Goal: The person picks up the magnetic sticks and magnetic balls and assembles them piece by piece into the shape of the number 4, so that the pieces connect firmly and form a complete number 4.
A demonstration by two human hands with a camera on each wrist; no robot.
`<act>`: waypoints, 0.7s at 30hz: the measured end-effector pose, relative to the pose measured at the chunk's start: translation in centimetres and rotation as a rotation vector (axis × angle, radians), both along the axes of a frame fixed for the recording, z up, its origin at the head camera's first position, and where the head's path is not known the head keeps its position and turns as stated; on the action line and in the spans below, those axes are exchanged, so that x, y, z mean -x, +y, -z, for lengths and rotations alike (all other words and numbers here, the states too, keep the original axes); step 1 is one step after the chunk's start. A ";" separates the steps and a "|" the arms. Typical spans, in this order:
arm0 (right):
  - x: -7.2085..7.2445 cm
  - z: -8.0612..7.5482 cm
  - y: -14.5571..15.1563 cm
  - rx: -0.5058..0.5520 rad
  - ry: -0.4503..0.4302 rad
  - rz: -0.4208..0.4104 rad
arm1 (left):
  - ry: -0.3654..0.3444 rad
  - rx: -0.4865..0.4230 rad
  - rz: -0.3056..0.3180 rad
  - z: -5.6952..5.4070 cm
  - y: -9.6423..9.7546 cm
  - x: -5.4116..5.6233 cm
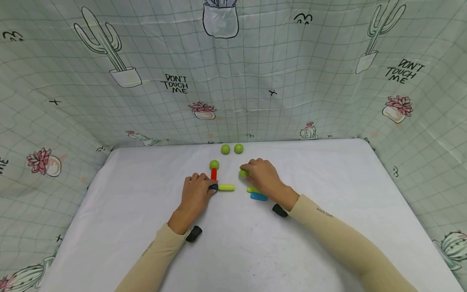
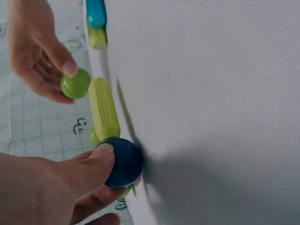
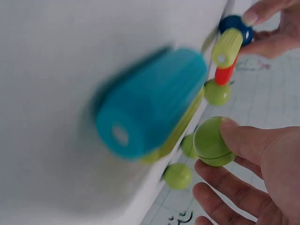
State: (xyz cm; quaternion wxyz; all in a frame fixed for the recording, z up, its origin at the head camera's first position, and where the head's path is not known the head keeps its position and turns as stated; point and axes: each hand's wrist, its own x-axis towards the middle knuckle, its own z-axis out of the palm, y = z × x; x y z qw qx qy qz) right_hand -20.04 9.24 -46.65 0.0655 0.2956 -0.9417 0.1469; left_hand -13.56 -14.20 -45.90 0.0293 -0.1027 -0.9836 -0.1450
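Note:
My left hand (image 1: 195, 191) pinches a dark blue ball (image 2: 123, 162) between thumb and fingers, low over the white table. A yellow-green ribbed rod (image 2: 104, 108) sticks out from that ball toward the right hand. A red rod (image 1: 213, 174) runs from the blue ball to a green ball (image 1: 214, 164) farther back. In my right hand (image 1: 263, 174) a loose green ball (image 3: 213, 141) is pinched between thumb and fingertips, a short way from the free end of the yellow-green rod. Beneath the right hand lie a blue rod (image 3: 151, 104) and another yellow-green rod (image 1: 251, 190).
Two more green balls, a left one (image 1: 225, 149) and a right one (image 1: 238, 148), sit at the table's back edge. Behind them hangs a grid-patterned cloth (image 1: 240, 89) with cactus drawings. The white table (image 1: 233, 243) extends toward the front.

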 end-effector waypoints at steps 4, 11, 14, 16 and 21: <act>-1.1 -0.2 -0.3 0.017 0.003 -0.024 | -0.007 -0.003 -0.009 -0.1 -0.2 0.1; -2.3 -0.2 -0.7 0.045 0.015 -0.066 | -0.021 -0.007 -0.012 -0.1 -0.3 0.1; -2.6 0.0 -0.8 0.043 0.015 -0.071 | -0.029 -0.011 -0.014 -0.1 -0.3 0.1; -2.7 0.1 -0.9 0.038 0.013 -0.073 | -0.028 -0.007 -0.013 -0.2 -0.3 0.1; -2.9 0.3 -1.0 0.041 0.003 -0.074 | -0.021 -0.004 -0.013 -0.1 -0.3 0.0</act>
